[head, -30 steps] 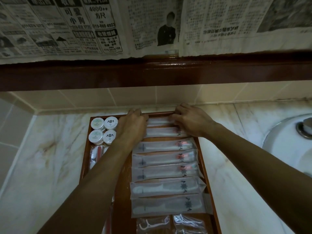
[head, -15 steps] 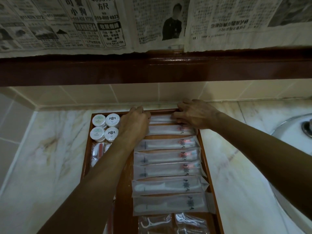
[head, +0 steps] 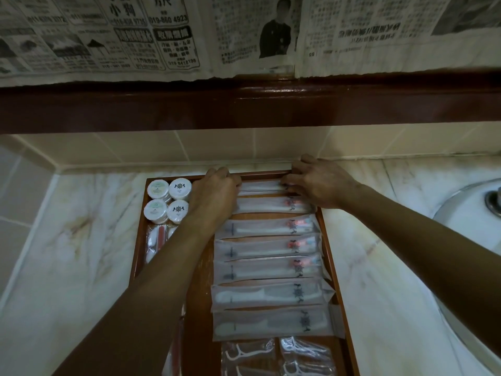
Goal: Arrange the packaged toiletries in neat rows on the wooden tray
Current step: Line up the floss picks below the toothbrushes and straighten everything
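Note:
A wooden tray (head: 332, 256) lies on the marble counter. Several long frosted packets (head: 267, 270) lie in a column down its right half. Both hands work at the far end, on the topmost packet (head: 260, 187). My left hand (head: 214, 198) has its fingers curled over the packet's left end. My right hand (head: 317, 184) pinches the right end with bent fingers against the tray's far rim. Several round white packaged soaps (head: 168, 200) sit at the far left of the tray. Small packets (head: 156, 241) lie below them, partly hidden by my left forearm.
Clear packets of floss picks (head: 273, 358) lie at the tray's near end. A white basin (head: 471, 240) with a metal drain fitting sits to the right. A tiled backsplash and a dark wooden ledge with newspaper above it stand right behind the tray.
Both hands have stayed on the topmost packet, shifting it slightly towards the far rim. The view has tilted down a little.

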